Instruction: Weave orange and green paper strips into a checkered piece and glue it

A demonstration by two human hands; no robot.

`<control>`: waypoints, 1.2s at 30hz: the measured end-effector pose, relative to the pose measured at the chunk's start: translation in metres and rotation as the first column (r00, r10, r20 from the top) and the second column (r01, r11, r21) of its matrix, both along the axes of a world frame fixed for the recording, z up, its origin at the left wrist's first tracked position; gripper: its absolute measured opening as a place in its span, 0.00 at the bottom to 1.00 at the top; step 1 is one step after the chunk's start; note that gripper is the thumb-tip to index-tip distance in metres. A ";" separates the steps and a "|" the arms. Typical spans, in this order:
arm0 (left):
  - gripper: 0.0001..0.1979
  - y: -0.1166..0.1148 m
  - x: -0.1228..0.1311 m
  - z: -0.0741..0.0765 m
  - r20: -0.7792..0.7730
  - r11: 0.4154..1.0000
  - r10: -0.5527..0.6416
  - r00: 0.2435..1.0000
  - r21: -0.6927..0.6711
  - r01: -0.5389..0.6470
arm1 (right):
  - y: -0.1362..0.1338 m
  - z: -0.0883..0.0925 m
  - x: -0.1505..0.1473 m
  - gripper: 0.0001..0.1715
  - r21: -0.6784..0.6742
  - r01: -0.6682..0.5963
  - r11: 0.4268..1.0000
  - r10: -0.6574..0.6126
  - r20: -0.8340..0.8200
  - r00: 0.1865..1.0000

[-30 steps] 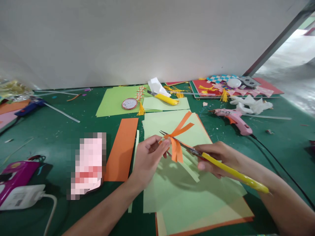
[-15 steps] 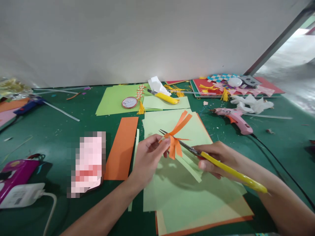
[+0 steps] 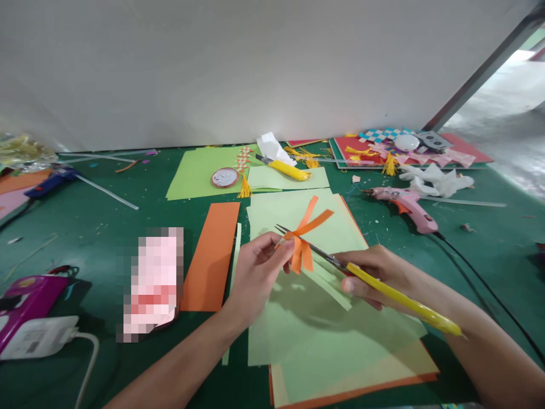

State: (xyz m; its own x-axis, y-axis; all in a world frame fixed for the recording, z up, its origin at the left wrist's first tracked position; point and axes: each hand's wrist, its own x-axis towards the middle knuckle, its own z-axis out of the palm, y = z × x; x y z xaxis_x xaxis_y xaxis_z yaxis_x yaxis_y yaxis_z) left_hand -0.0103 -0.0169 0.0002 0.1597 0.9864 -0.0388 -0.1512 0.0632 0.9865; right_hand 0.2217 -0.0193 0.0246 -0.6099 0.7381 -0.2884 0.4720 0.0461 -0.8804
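My left hand (image 3: 254, 276) pinches a small bundle of orange paper strips (image 3: 303, 241) above a stack of pale green sheets (image 3: 323, 318). The strips fan out above and below my fingertips. My right hand (image 3: 374, 274) grips yellow-handled scissors (image 3: 374, 284) whose metal blades point left and reach across the strips at the pinch. A few narrow green strips (image 3: 332, 284) lie on the stack under the scissors.
An orange paper strip (image 3: 213, 255) lies left of the stack. A pink glue gun (image 3: 404, 207) with a black cord is at the right. A yellow utility knife (image 3: 285, 168), a round tape tin (image 3: 224, 178) and green sheets lie farther back. Chargers (image 3: 34, 329) sit at the left edge.
The orange strips have twisted slightly in my left hand, with the upper ends spreading apart. Both hands and the scissors stay almost in place.
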 end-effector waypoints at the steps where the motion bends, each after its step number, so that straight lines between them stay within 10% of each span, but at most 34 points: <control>1: 0.06 0.000 0.000 0.000 0.001 1.000 0.001 1.000 -0.012 -0.001 | 0.000 0.001 -0.001 0.17 0.003 0.003 1.000 -0.003 -0.001 1.000; 36: 0.15 0.002 0.006 0.006 0.008 0.991 0.037 0.999 -0.128 -0.036 | -0.001 -0.002 -0.007 0.29 0.251 0.248 0.936 -0.266 0.041 0.963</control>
